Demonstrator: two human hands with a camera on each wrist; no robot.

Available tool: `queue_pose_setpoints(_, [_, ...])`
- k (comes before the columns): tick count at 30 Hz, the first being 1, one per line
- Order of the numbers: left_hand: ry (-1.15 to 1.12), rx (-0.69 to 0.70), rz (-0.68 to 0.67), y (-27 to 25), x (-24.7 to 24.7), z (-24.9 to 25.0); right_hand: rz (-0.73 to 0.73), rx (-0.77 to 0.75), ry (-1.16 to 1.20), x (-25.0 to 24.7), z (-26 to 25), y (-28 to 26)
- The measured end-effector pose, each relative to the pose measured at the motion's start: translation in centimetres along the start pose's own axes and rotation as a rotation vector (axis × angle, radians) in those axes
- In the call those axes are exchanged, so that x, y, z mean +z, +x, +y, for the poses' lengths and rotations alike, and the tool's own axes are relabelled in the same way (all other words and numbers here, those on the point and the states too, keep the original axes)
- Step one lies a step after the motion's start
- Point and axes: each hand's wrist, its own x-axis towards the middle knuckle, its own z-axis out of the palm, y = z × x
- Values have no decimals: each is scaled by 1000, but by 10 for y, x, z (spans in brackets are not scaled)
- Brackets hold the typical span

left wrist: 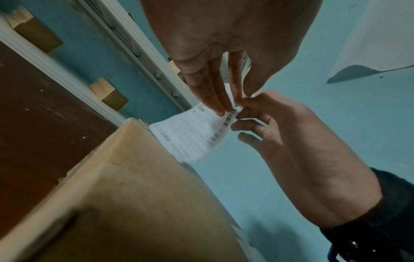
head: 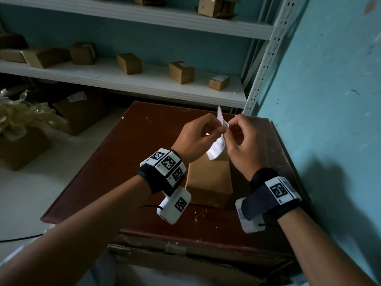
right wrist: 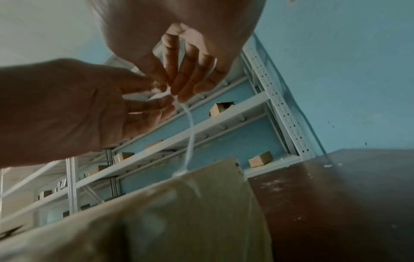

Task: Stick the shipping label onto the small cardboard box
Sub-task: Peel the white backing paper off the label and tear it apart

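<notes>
- While the box (head: 208, 178) stands on the brown table (head: 127, 162), we hold the label (head: 216, 148) in the air just above its far top edge, with the lower end hanging close to the cardboard.
- Our left hand (head: 193, 139) pinches the label's upper edge between thumb and fingertips, and our right hand (head: 243, 141) pinches the same edge from the other side; a thin white strip (head: 221, 116), probably the backing, sticks up above the box between the two hands.
- We judge that we are peeling backing from label, so nothing is stuck down yet.
- The paper is limp: it could curl and stick to itself, or catch the box edge crooked if the hanging end touches first.
- A tear is possible if both hands pull apart too sharply at that one small corner.
- Nobody steadies the box, so a sideways press could tip or slide it on the table.
- Beyond the box, a white shelf (head: 144, 83) carries several other small cartons (head: 181, 72); right of the box is the blue wall (head: 329, 100), which leaves our right elbow little room.
- Left of the box, on the floor, sit larger cartons and crumpled plastic wrap (head: 22, 114), well apart from our work.
- Nothing lies on the top of the box to block the label.
</notes>
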Motion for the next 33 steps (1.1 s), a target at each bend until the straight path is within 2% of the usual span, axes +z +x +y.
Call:
queue_pose_setpoints(6, [-32, -7, -25, 0, -1, 5, -50, 14, 16, 2, -1, -2])
queue_pose_setpoints(17, [-95, -27, -62, 0, 0, 5, -5, 47, 66, -5, -11, 1])
queue_pose_setpoints(25, [-162, -8, -101, 2, 0, 18, 26, -7, -5, -17, -24, 6])
queue_pose_setpoints(30, [-216, -51, -118, 1, 3, 16, -11, -7, 17, -16, -20, 4])
queue_pose_setpoints(33, [-223, -129, -143, -4, 5, 8, -66, 37, 31, -8, -10, -2])
